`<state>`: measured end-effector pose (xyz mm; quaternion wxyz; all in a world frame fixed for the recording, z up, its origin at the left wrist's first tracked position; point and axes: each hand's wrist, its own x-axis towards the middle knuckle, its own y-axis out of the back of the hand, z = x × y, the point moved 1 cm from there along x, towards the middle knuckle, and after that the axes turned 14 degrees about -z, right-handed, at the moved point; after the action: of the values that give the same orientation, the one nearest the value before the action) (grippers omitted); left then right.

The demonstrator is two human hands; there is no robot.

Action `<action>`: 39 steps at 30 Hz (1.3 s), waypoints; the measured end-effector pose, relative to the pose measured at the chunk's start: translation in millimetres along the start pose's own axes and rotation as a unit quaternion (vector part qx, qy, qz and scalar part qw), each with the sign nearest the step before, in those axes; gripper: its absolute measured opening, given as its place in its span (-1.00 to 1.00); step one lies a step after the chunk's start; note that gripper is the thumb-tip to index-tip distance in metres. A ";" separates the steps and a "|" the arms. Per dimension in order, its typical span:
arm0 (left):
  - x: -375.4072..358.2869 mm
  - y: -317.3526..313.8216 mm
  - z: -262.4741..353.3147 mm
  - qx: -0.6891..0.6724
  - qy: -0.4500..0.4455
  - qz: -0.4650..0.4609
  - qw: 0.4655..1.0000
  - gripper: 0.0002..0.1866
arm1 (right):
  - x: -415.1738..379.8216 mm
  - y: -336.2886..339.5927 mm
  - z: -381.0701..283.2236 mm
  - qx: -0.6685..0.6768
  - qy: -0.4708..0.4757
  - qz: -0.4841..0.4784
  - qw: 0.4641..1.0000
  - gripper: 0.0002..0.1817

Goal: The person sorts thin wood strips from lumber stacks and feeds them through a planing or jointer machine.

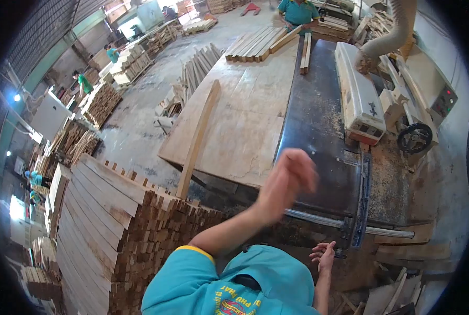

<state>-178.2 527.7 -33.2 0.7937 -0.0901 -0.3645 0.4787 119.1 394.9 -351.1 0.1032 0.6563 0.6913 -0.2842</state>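
My left hand, partly blurred by motion, is raised over the near end of the dark metal machine table. Its fingers bend loosely downward and hold nothing I can see. Lower down, close to the right of my body, my right hand has its fingers apart and slightly curled, with nothing visible in it. It is nearest the metal bar along the table's front. A long wooden strip leans from the stacked wood onto the edge of the plywood table.
Wooden strips lie at the plywood table's far end, before a co-worker in teal. To the right stands a machine housing with a black handwheel and a hose. Stacked wood fills the left; other people work farther back.
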 end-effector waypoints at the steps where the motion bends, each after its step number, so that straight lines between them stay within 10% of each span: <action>1: -9.5 48.9 -15.0 0.088 -0.001 0.058 0.994 -0.68 | -3.5 1.4 2.1 -0.003 -0.006 -0.003 1.000 -0.20; 4: -89.7 202.6 -53.4 0.034 0.053 0.483 0.874 -0.72 | -15.0 16.1 14.3 -0.016 -0.025 0.021 0.999 -0.22; 6: -185.3 287.4 -58.8 -0.155 -0.025 0.564 0.811 -0.59 | -24.7 30.0 25.4 -0.035 -0.047 0.039 0.998 -0.24; 8: -264.3 343.1 -57.7 -0.206 -0.034 0.756 0.620 -0.58 | -37.0 38.8 29.3 -0.038 -0.063 0.048 0.996 -0.24; 15: -320.8 370.1 -24.0 -0.312 -0.276 0.648 0.638 -0.54 | -41.4 54.0 36.7 -0.062 -0.099 0.053 0.992 -0.25; 22: -329.0 343.0 -45.8 -0.279 -0.314 0.594 0.686 -0.51 | -13.9 37.6 25.5 -0.099 -0.081 -0.006 0.992 -0.29; 26: -336.8 330.3 -65.7 -0.356 -0.215 0.516 0.749 -0.45 | -1.8 26.3 23.7 -0.124 -0.073 -0.037 0.989 -0.30; 29: -322.2 301.1 -77.5 -0.168 -0.019 0.458 0.872 -0.54 | 16.8 11.8 24.3 -0.161 -0.062 -0.066 0.983 -0.34; 34: -257.6 215.4 -92.0 0.100 0.263 0.350 0.893 -0.68 | 46.7 -52.5 -4.5 -0.252 -0.016 -0.186 0.949 -0.59; 39: -228.5 147.3 -131.8 0.113 0.285 0.281 0.909 -0.62 | 57.5 -135.4 -50.5 -0.264 0.024 -0.268 0.926 -0.67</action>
<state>-255.8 443.7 -312.8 0.7014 -0.2316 -0.0256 0.6736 -6.8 473.5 -304.6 0.1766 0.4022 0.8936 -0.0925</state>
